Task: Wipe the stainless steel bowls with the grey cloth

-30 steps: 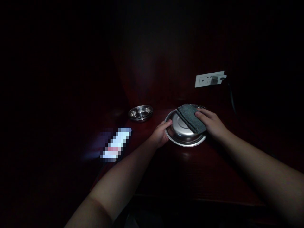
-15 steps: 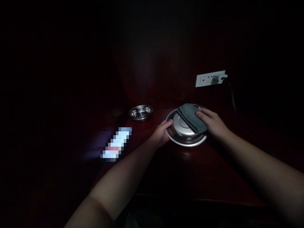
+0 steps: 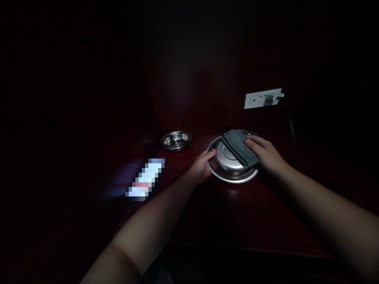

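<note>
A shiny steel plate point(image 3: 229, 165) lies on the dark red wooden table point(image 3: 231, 217). My left hand point(image 3: 199, 167) grips its left rim, fingers curled round the edge. A folded grey cloth point(image 3: 239, 146) rests on the plate's far right part. My right hand point(image 3: 265, 155) presses on the cloth, thumb on top and fingers closed behind it. The room is very dark.
A small steel bowl point(image 3: 175, 140) stands to the left of the plate. A lit, blurred-out phone point(image 3: 145, 179) lies nearer the left edge. On the back wall a white socket strip point(image 3: 262, 98) holds a plug with a dark cable hanging down.
Almost nothing: both hands, plate and cloth keep their places; the view has shifted a few pixels.
</note>
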A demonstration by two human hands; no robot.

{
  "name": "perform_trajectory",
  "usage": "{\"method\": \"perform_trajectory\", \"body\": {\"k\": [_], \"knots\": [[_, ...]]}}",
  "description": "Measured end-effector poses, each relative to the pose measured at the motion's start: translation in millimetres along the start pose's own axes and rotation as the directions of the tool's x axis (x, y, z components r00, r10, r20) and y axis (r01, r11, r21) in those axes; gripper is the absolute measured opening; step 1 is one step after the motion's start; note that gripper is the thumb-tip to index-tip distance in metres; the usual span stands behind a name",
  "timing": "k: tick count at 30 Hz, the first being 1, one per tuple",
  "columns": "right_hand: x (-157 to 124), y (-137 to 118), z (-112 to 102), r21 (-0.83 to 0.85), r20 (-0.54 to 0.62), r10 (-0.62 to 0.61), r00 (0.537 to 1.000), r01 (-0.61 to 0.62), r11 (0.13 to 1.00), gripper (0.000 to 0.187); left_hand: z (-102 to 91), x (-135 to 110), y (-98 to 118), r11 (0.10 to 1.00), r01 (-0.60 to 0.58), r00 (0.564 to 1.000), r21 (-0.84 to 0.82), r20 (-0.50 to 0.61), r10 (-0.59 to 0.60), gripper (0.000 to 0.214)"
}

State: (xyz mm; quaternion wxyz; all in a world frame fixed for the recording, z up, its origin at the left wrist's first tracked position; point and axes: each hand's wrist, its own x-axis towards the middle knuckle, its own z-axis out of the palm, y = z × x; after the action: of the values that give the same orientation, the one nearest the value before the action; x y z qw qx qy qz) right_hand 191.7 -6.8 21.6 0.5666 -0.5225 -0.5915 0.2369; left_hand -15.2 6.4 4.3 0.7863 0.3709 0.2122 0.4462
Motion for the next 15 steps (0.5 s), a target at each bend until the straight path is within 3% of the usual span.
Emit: {"method": "perform_trajectory", "body": {"k": [15], "knots": [[-1.0, -2.8, 0.3, -0.019, -0.008, -0.004, 1.0, 0.004, 1.0, 0.035, -0.8, 0.9, -0.6, 1.0, -0.007, 1.0, -0.004, 0.008, 0.007, 0.025]]}}
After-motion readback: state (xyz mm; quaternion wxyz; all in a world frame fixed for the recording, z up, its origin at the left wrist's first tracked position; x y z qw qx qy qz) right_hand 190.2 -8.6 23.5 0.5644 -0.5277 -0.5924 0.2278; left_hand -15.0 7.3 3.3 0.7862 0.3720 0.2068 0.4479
